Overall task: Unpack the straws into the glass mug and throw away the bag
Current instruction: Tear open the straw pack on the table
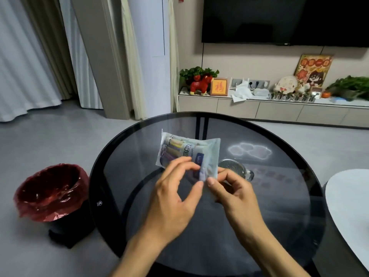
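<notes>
Two hands, left hand [173, 193] and right hand [232, 189], pinching one bag [188, 154] of perhaps several straws [175, 145] above one mug [234, 168].

Two bare hands, left [171, 198] and right [235, 193], bare forearms, no sleeves, rings or watch visible

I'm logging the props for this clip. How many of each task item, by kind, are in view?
Straw bag: 1
Glass mug: 1
Lined bin: 1
Total: 3
</notes>
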`<action>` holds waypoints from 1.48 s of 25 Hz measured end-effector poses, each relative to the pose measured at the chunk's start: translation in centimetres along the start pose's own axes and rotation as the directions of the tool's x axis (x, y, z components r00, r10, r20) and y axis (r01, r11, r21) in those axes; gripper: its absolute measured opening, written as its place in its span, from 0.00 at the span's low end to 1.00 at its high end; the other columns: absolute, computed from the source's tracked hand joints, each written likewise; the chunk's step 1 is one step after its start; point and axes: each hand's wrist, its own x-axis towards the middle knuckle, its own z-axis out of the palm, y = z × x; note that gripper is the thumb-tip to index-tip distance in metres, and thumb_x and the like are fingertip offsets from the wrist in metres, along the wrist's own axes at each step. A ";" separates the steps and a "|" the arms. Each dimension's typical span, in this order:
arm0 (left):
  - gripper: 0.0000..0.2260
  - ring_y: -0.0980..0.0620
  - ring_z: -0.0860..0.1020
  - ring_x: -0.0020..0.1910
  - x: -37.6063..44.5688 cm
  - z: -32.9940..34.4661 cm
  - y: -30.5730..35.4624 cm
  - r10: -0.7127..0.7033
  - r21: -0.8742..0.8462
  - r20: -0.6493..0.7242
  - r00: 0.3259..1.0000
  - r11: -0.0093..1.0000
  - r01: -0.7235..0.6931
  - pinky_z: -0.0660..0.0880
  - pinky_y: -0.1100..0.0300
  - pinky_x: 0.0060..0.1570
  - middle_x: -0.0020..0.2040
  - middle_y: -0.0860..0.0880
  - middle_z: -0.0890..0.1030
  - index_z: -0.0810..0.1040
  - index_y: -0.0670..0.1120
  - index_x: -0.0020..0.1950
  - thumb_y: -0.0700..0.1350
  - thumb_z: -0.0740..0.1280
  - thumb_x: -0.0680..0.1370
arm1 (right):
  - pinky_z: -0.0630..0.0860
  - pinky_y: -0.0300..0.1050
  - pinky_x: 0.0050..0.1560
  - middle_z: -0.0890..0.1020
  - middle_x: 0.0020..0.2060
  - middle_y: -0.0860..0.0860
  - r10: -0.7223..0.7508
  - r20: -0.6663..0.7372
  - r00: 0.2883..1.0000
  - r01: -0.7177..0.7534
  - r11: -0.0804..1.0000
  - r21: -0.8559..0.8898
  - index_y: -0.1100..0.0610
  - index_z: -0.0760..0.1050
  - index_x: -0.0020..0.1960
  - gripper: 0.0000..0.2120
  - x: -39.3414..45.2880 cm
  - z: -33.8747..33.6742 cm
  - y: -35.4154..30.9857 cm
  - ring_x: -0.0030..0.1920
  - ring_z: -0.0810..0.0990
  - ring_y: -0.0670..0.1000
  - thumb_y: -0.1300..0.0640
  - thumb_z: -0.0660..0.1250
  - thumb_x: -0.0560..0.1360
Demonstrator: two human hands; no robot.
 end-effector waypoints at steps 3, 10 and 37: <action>0.08 0.59 0.77 0.60 -0.1 0.8 -0.1 -0.029 -0.087 -0.066 0.997 0.996 0.024 0.76 0.59 0.56 0.58 0.58 0.79 0.81 0.51 0.51 0.48 0.72 0.72 | 0.80 0.42 0.43 0.83 0.50 0.57 -0.060 0.088 0.994 0.053 0.995 0.085 0.63 0.81 0.47 0.07 -0.1 0.6 0.4 0.46 0.83 0.50 0.65 0.63 0.78; 0.07 0.56 0.81 0.57 -0.2 0.2 -1.0 -0.108 -0.235 -0.013 0.994 0.967 0.102 0.79 0.49 0.55 0.57 0.55 0.82 0.86 0.50 0.47 0.48 0.73 0.71 | 0.81 0.46 0.44 0.81 0.48 0.60 -0.105 0.084 0.991 0.103 0.994 0.026 0.65 0.79 0.45 0.09 0.2 0.7 0.7 0.46 0.84 0.54 0.59 0.66 0.76; 0.05 0.51 0.81 0.36 -1.0 0.2 -0.7 0.430 0.566 -0.069 0.900 0.760 -0.319 0.78 0.55 0.31 0.42 0.50 0.82 0.78 0.44 0.40 0.40 0.67 0.76 | 0.70 0.44 0.34 0.83 0.45 0.46 -0.390 -0.172 0.905 0.096 0.579 -0.810 0.48 0.72 0.56 0.16 -0.3 0.5 1.0 0.39 0.81 0.54 0.56 0.69 0.69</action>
